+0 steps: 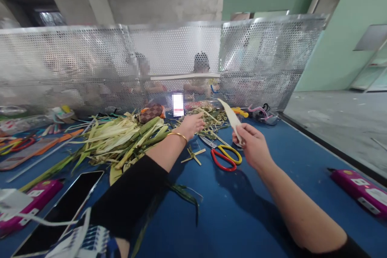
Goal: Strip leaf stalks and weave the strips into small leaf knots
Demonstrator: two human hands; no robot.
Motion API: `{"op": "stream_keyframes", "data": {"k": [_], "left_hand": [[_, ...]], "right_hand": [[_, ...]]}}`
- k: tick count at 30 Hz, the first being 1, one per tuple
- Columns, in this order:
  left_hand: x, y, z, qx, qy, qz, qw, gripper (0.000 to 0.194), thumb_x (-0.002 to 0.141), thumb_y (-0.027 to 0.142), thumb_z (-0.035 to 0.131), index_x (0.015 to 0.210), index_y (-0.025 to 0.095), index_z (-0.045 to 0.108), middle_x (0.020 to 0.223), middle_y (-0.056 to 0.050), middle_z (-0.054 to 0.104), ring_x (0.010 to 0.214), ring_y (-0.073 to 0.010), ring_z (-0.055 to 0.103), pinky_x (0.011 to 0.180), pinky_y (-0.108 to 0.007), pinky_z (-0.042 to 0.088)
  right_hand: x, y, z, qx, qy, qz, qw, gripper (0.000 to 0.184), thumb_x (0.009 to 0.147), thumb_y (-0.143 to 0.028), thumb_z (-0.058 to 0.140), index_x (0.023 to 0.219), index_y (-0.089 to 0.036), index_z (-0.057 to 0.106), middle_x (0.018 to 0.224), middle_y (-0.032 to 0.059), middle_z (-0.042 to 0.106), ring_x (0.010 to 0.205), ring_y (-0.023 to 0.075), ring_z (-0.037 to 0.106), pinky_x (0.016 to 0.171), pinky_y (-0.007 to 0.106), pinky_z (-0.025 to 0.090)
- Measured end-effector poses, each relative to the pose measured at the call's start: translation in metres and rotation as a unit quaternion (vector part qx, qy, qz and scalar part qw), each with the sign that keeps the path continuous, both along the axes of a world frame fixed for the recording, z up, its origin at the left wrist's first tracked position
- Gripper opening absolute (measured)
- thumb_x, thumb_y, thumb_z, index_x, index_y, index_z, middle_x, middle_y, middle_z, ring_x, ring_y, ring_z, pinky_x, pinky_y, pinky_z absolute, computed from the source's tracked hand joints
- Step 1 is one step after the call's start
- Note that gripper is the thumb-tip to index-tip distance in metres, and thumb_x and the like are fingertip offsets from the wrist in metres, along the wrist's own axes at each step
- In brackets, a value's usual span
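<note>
My right hand [252, 145] gripped a pale husk [230, 116] between thumb and fingers, tip up, above the table [256, 209]. My left hand [191, 126] was open, fingers outstretched and holding nothing I could see, by the scraps [216, 120]; contact with them: cannot tell. Done: one small cross [193, 156] of strips, lying flat near the scissors [223, 156]. Whether its strips were fastened: not discernible. The husk looked broad, seemingly not yet cut into strips. The scissors lay unheld. Left: a large heap [110, 135] of leaves, mostly whole, apparently unworked. Judged early stage.
</note>
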State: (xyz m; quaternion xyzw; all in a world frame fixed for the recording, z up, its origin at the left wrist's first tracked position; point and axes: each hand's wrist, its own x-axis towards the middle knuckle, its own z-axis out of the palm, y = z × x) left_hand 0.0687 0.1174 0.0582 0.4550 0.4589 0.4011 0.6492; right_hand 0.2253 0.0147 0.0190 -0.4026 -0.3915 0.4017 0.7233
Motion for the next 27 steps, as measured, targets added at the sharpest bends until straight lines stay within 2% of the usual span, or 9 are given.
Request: {"op": "stream_keyframes", "data": {"k": [2, 4, 6, 9, 12, 18, 23, 25, 27], "left_hand": [[0.001, -0.015, -0.004, -0.006, 0.003, 0.004, 1.0, 0.04, 0.088, 0.045, 0.051, 0.106, 0.01, 0.059, 0.106, -0.015, 0.066, 0.081, -0.0156, 0.062, 0.068, -0.026, 0.048], [-0.003, -0.039, -0.011, -0.007, -0.015, -0.058, 0.998, 0.051, 0.081, 0.058, 0.053, 0.094, 0.01, 0.065, 0.101, -0.015, 0.067, 0.085, -0.0189, 0.063, 0.069, -0.028, 0.048], [-0.011, -0.064, -0.019, -0.003, -0.031, -0.085, 0.996, 0.047, 0.072, 0.057, 0.064, 0.087, 0.012, 0.068, 0.092, -0.011, 0.069, 0.084, -0.0188, 0.063, 0.07, -0.027, 0.048], [-0.026, -0.087, -0.032, 0.003, -0.03, 0.001, 1.0, 0.029, 0.058, 0.035, 0.08, 0.073, 0.014, 0.066, 0.073, -0.003, 0.065, 0.072, -0.014, 0.06, 0.062, -0.023, 0.044], [-0.039, -0.091, -0.043, 0.011, -0.05, 0.084, 0.995, 0.024, 0.058, 0.029, 0.079, 0.068, 0.015, 0.063, 0.064, 0.001, 0.059, 0.064, -0.0106, 0.056, 0.058, -0.021, 0.042], [-0.051, -0.087, -0.048, -0.011, -0.092, 0.105, 0.99, 0.014, 0.067, 0.023, 0.071, 0.073, 0.015, 0.061, 0.069, -0.001, 0.063, 0.065, -0.0126, 0.061, 0.059, -0.023, 0.048], [-0.049, -0.097, -0.044, -0.013, -0.021, 0.103, 0.994, 0.021, 0.079, 0.033, 0.06, 0.067, 0.016, 0.055, 0.064, -0.001, 0.062, 0.052, -0.0108, 0.058, 0.046, -0.021, 0.04], [-0.05, -0.103, -0.042, 0.072, 0.048, 0.077, 0.993, 0.035, 0.082, 0.042, 0.055, 0.058, 0.018, 0.049, 0.054, 0.0, 0.057, 0.046, -0.0104, 0.053, 0.044, -0.022, 0.037], [-0.051, -0.109, -0.038, 0.247, 0.148, 0.082, 0.954, 0.032, 0.081, 0.041, 0.056, 0.058, 0.018, 0.052, 0.053, 0.0, 0.057, 0.051, -0.012, 0.054, 0.053, -0.024, 0.042]], "right_hand": [[-0.005, -0.001, -0.002, -0.018, -0.018, 0.021, 0.999, 0.032, 0.06, -0.044, 0.079, 0.068, -0.02, 0.06, 0.058, -0.0042, 0.061, 0.048, 0.0082, 0.052, 0.046, 0.02, 0.039], [-0.011, -0.003, -0.003, -0.034, -0.046, 0.063, 0.996, 0.033, 0.06, -0.046, 0.078, 0.067, -0.019, 0.06, 0.056, -0.0044, 0.06, 0.048, 0.008, 0.051, 0.047, 0.02, 0.038], [-0.017, -0.007, -0.004, -0.057, -0.092, 0.126, 0.986, 0.035, 0.061, -0.048, 0.077, 0.065, -0.018, 0.059, 0.053, -0.0047, 0.058, 0.046, 0.0074, 0.048, 0.046, 0.02, 0.036], [-0.027, -0.013, -0.005, -0.101, -0.162, 0.224, 0.956, 0.036, 0.063, -0.049, 0.075, 0.063, -0.018, 0.058, 0.051, -0.0047, 0.056, 0.046, 0.0074, 0.048, 0.048, 0.021, 0.037], [-0.035, -0.017, -0.01, -0.132, -0.196, 0.277, 0.931, 0.033, 0.062, -0.045, 0.076, 0.065, -0.017, 0.058, 0.056, -0.0041, 0.057, 0.05, 0.0079, 0.051, 0.053, 0.022, 0.042], [-0.04, -0.011, -0.023, -0.197, -0.165, 0.209, 0.944, 0.034, 0.059, -0.043, 0.078, 0.069, -0.018, 0.057, 0.059, -0.0024, 0.062, 0.052, 0.009, 0.055, 0.052, 0.021, 0.042], [-0.035, -0.005, -0.024, -0.155, -0.129, 0.103, 0.974, 0.039, 0.06, -0.05, 0.076, 0.073, -0.019, 0.057, 0.064, 0.0001, 0.064, 0.055, 0.0116, 0.058, 0.053, 0.024, 0.045], [-0.031, -0.005, -0.022, -0.129, -0.155, 0.07, 0.977, 0.038, 0.062, -0.05, 0.075, 0.073, -0.019, 0.057, 0.062, -0.0006, 0.063, 0.053, 0.0103, 0.055, 0.053, 0.024, 0.044], [-0.028, -0.006, -0.018, -0.108, -0.199, 0.107, 0.968, 0.035, 0.066, -0.049, 0.073, 0.073, -0.019, 0.057, 0.061, -0.0014, 0.062, 0.052, 0.0096, 0.054, 0.053, 0.023, 0.043]]}}
